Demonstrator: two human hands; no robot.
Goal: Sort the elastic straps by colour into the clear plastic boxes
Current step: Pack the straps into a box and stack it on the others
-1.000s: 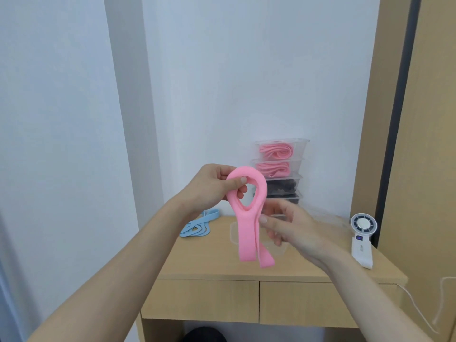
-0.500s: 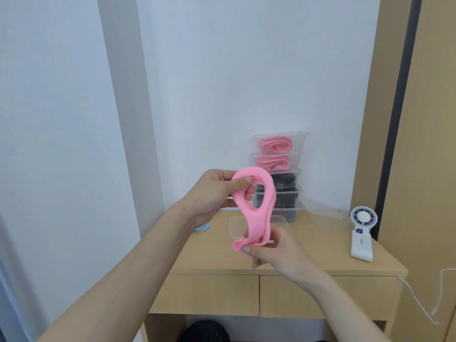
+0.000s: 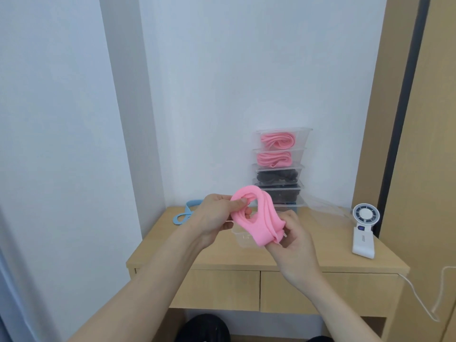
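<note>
Both hands are up over the bench (image 3: 172,253): the left hand (image 3: 214,218) pinches the top of the folded pink strap (image 3: 256,218) between its fingers, and the right hand (image 3: 293,238) has its fingers curled round the bunched lower end, just above an open clear box (image 3: 240,237). Against the wall stands a stack of clear boxes (image 3: 299,169), the top two holding folded pink straps, the two beneath dark ones, the lowest showing some blue. A blue strap (image 3: 183,215) lies loose at the bench's back left.
</note>
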